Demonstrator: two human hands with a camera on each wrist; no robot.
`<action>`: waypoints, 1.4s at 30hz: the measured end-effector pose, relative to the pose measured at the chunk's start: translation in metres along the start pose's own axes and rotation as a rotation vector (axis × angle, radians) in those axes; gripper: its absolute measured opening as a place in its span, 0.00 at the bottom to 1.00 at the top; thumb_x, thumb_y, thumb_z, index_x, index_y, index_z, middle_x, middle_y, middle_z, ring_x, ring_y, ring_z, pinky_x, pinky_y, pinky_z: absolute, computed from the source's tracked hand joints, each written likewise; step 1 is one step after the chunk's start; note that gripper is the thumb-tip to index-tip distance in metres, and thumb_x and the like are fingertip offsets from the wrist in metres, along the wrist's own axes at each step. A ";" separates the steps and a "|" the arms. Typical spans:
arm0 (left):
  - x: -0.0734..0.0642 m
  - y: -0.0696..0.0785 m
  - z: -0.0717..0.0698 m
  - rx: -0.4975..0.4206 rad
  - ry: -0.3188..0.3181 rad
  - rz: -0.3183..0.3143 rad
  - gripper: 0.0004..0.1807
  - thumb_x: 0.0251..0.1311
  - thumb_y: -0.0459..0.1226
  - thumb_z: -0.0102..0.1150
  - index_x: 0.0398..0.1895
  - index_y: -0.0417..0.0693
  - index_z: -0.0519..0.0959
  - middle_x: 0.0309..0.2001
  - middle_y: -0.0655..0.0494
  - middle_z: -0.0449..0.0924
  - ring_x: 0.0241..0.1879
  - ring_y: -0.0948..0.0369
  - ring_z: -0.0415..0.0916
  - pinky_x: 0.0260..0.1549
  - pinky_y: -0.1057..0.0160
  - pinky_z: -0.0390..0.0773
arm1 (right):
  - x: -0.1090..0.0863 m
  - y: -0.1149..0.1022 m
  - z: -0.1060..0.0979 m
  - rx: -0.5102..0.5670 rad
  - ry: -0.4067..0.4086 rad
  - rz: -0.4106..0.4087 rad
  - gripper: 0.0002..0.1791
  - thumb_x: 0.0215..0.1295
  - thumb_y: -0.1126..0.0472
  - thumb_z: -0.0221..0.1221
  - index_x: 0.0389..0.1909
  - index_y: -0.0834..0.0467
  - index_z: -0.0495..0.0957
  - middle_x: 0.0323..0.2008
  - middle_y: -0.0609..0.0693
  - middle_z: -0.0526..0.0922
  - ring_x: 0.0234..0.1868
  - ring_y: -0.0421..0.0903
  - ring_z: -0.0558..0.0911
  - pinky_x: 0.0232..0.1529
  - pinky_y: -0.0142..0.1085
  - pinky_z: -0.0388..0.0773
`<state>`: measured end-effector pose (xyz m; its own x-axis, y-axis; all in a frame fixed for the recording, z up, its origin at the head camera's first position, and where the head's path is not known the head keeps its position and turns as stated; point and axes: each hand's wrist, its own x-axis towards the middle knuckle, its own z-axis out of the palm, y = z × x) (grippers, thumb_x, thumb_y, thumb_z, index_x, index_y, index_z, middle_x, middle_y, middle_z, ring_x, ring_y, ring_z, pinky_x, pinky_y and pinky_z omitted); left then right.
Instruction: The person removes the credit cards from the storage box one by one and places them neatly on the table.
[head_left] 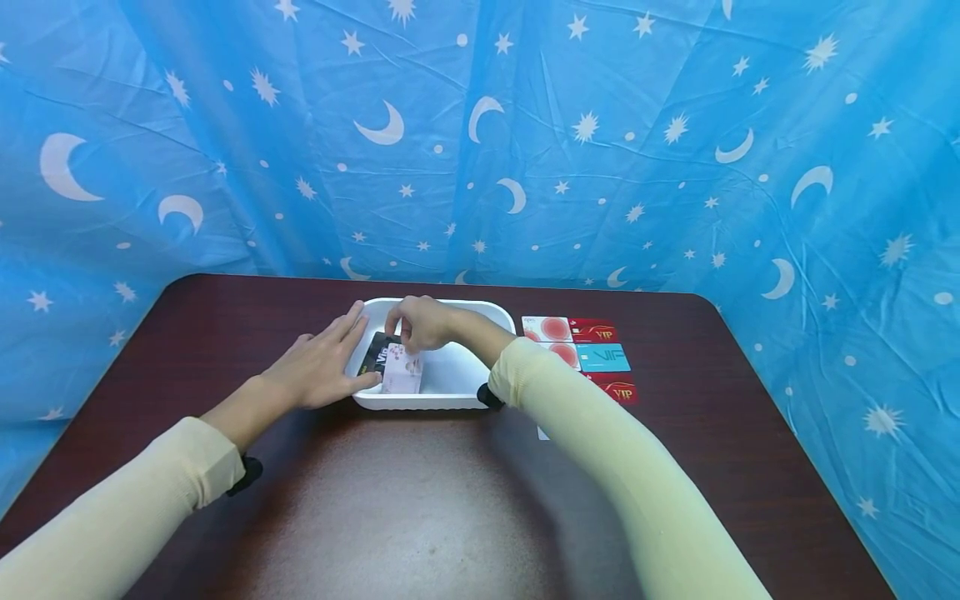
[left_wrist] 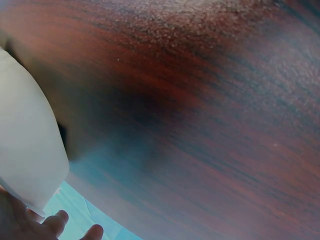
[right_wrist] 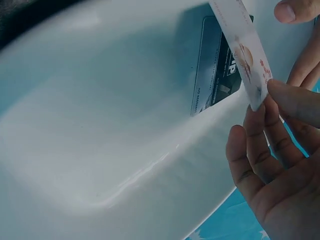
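A white plastic tray (head_left: pixel 453 375) stands toward the back of the table. My right hand (head_left: pixel 427 323) reaches over it and pinches a pale card with a floral print (head_left: pixel 402 371) between thumb and fingertips. In the right wrist view that pale card (right_wrist: pixel 242 50) is tilted above a black VIP card (right_wrist: pixel 215 70), which lies in the tray and is partly covered by it. My left hand (head_left: pixel 311 367) rests at the tray's left rim, fingers stretched along it and thumb near the pale card. The left wrist view catches only some fingertips beside the tray's outer wall (left_wrist: pixel 30 125).
Right of the tray lie rows of cards: white ones with red circles (head_left: pixel 546 327), red VIP cards (head_left: pixel 594 331) and a teal VIP card (head_left: pixel 604 357). My right forearm hides some of them. A blue curtain (head_left: pixel 450 167) hangs behind the dark wooden table (head_left: pixel 360 500).
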<state>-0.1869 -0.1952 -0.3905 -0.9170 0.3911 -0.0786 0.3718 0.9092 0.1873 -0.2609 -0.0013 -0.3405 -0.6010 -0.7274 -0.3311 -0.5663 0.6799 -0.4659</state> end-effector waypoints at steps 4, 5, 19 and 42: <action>0.000 -0.001 0.001 -0.004 -0.006 -0.004 0.52 0.62 0.61 0.53 0.77 0.34 0.50 0.79 0.37 0.40 0.73 0.37 0.51 0.56 0.26 0.63 | -0.004 0.000 0.002 -0.006 0.007 -0.026 0.18 0.64 0.74 0.58 0.54 0.61 0.79 0.39 0.52 0.80 0.40 0.43 0.76 0.39 0.28 0.72; 0.000 -0.001 0.002 -0.004 -0.007 -0.005 0.52 0.62 0.61 0.53 0.77 0.34 0.50 0.79 0.37 0.40 0.73 0.37 0.51 0.56 0.26 0.63 | -0.005 0.001 0.003 -0.004 0.007 -0.035 0.18 0.64 0.75 0.58 0.54 0.62 0.79 0.39 0.52 0.80 0.40 0.43 0.76 0.40 0.28 0.72; -0.001 -0.001 0.002 -0.018 0.007 -0.007 0.53 0.62 0.61 0.55 0.77 0.34 0.51 0.79 0.37 0.41 0.73 0.37 0.51 0.57 0.26 0.62 | -0.038 0.015 0.003 0.033 0.021 -0.143 0.15 0.62 0.77 0.56 0.48 0.61 0.76 0.32 0.53 0.77 0.33 0.43 0.73 0.35 0.28 0.70; 0.000 -0.001 0.001 -0.022 -0.002 -0.014 0.53 0.62 0.60 0.55 0.77 0.34 0.49 0.79 0.38 0.40 0.74 0.38 0.49 0.58 0.27 0.62 | -0.112 0.065 0.014 0.266 0.288 -0.166 0.13 0.62 0.73 0.61 0.43 0.58 0.72 0.32 0.50 0.75 0.30 0.45 0.75 0.35 0.34 0.76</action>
<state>-0.1867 -0.1957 -0.3917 -0.9218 0.3787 -0.0830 0.3557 0.9113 0.2073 -0.2222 0.1230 -0.3454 -0.6685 -0.7437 -0.0082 -0.5264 0.4809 -0.7012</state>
